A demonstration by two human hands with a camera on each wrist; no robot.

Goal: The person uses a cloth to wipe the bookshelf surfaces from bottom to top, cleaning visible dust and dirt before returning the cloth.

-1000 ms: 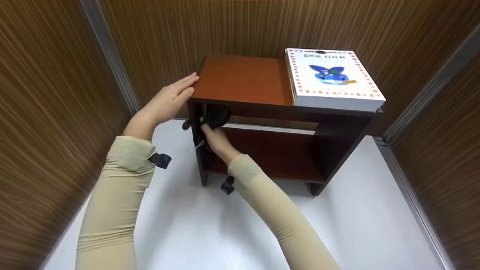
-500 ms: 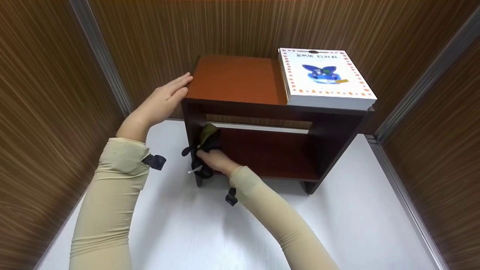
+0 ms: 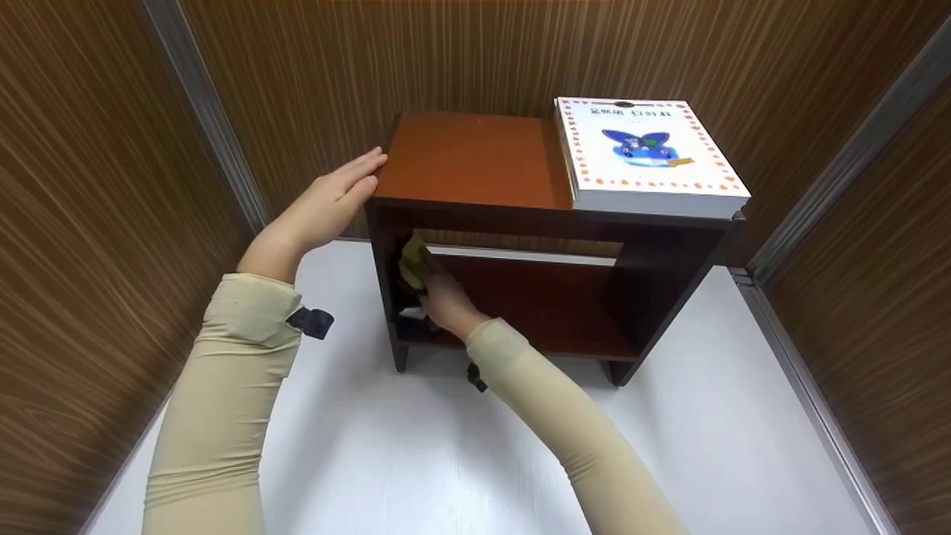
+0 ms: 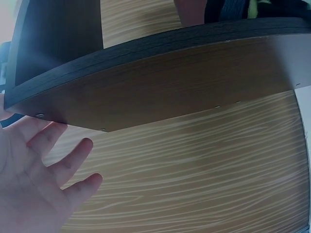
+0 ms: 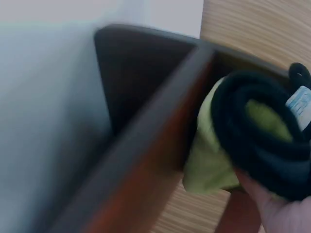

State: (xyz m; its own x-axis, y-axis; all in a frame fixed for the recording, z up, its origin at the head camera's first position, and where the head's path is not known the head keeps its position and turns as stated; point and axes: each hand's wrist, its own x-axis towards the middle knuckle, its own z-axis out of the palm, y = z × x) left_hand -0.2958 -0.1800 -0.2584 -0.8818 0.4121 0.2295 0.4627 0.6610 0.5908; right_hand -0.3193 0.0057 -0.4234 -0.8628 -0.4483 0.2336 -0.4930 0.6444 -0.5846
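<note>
Inside the left end of a small brown shelf unit (image 3: pixel 475 160), my right hand (image 3: pixel 449 301) grips a soft black and yellow-green cloth item (image 3: pixel 413 264). The right wrist view shows it rolled, with thick black layers, a yellow-green side and a white label (image 5: pixel 301 104); its exact kind is unclear. My right thumb (image 5: pixel 255 187) presses on its black rim. My left hand (image 3: pixel 323 204) rests at the top left edge of the unit, fingers extended. In the left wrist view the fingers (image 4: pixel 72 162) are spread beside the outer side panel (image 4: pixel 165 82).
A thick stack of books (image 3: pixel 661 148), a blue butterfly on its top cover, lies on the right of the unit's top. The lower shelf (image 3: pixel 535 305) stretches right below it. Wood-patterned walls (image 3: pixel 475 52) surround the white floor (image 3: pixel 416 453).
My right hand has lowered the cloth item from under the top board, past the left front edge, then moved it back into the lower left of the unit. My left hand stays at the edge.
</note>
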